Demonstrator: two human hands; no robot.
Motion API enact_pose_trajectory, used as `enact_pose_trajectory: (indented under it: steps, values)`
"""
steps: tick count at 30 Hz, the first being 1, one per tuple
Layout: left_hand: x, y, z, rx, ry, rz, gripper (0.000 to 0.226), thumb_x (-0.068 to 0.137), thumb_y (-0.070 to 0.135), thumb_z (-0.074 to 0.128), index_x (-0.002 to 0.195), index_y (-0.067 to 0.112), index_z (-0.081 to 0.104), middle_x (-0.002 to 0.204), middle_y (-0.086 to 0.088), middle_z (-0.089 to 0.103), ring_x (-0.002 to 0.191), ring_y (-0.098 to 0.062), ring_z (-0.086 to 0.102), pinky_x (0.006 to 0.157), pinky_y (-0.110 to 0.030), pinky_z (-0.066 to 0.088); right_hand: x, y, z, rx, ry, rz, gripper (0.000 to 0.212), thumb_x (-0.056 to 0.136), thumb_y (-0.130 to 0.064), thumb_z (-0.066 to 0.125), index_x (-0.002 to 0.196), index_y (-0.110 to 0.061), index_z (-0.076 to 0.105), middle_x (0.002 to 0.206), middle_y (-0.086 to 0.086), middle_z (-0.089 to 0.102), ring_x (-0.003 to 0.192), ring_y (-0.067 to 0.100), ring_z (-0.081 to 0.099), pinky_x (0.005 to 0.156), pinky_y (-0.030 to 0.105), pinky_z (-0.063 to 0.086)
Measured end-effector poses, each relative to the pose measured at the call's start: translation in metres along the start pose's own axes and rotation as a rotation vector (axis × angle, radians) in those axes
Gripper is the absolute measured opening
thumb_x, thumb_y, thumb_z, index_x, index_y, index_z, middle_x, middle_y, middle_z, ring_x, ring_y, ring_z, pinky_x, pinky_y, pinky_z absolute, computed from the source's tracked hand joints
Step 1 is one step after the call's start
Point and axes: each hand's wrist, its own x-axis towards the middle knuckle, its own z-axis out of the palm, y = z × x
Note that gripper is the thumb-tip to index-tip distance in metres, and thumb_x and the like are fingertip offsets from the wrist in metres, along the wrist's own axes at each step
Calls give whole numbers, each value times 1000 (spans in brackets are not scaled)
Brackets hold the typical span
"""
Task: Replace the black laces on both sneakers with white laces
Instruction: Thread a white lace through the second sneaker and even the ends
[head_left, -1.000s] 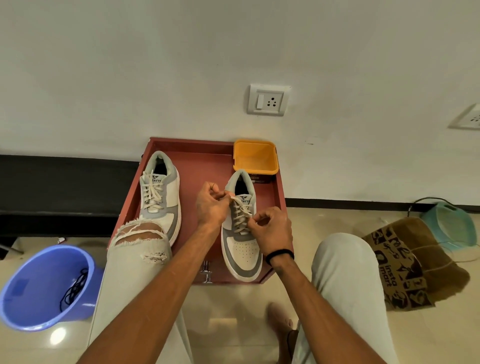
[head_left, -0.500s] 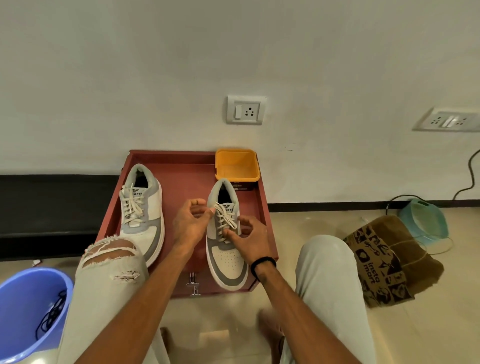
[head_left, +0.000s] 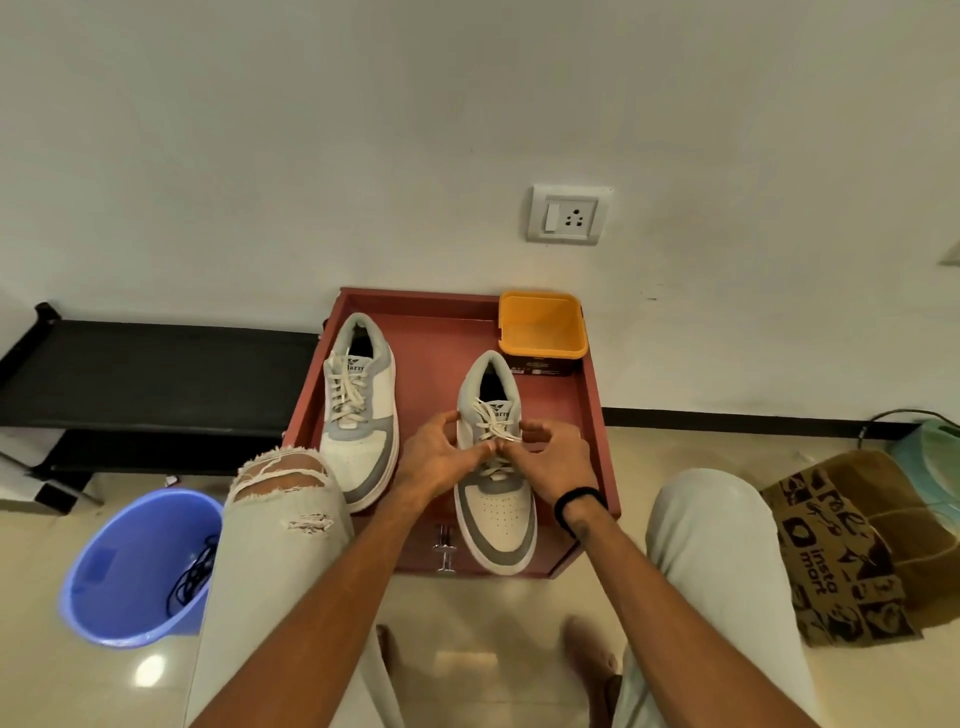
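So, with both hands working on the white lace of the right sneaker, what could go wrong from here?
1. The right sneaker has its toe past the front edge of the red tray; a hard pull could tip it off.
2. The left hand and right hand pinch the white lace near its ends; one end may slip and loosen the crossings.
3. The orange box sits just behind the heel, so pushing the shoe back may knock it.
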Motion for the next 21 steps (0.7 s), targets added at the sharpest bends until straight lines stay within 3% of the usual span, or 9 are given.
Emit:
enact_pose_trajectory:
  steps: [5,7,10,12,15,17,19,21]
  values:
    - [-3,11,6,137,105,66,63,83,46,78,136,18,59,121,-3,73,88,-13,65,80,-26,56,2,-4,3,-110,35,-38,53,78,-38,85,123,-14,72,115,2,75,90,6,64,72,14,47]
    - [-4,9,3,120,74,73,61,85,43,77,137,17,59,122,-3,73,90,-13,67,77,-23,53,3,-5,1,-111,-6,-54,56,77,-40,86,124,-13,71,116,1,74,93,8,67,75,18,52]
    - [-7,2,-8,74,60,88,70,85,51,78,143,22,53,130,-2,68,105,-16,69,90,-32,57,-1,-9,0,-118,19,-181,52,80,-36,84,126,-20,66,122,-2,68,100,10,65,86,28,57]
    - [-7,-2,-23,58,172,130,66,86,56,74,140,21,56,126,1,68,108,-16,67,91,-34,57,-1,-22,3,-149,112,-351,42,83,-30,80,122,-23,65,118,-3,61,99,10,61,87,28,56]
    - [-5,-15,-53,64,475,132,48,92,45,71,131,19,60,117,-6,66,109,-22,60,84,-30,49,1,-60,20,-100,114,-475,26,88,-18,71,113,-17,68,101,-5,65,82,4,64,74,18,55]
    - [-8,-28,-69,97,574,26,49,93,38,70,134,16,54,124,-12,59,118,-30,53,89,-34,43,0,-80,43,-63,-14,-390,22,91,-18,68,113,-15,70,95,-6,70,79,1,65,73,14,54]
    - [-10,-45,-79,68,554,-118,51,96,30,68,139,10,49,132,-18,53,124,-36,49,98,-42,42,0,-89,71,-39,-150,-254,27,89,-25,72,115,-17,69,98,-5,72,84,3,67,83,22,58]
    - [-4,-62,-85,1,498,-205,46,99,26,64,138,5,51,134,-17,55,123,-36,53,96,-41,44,2,-87,99,-54,-231,-153,37,86,-35,77,118,-17,69,104,-4,72,92,9,68,91,30,56]
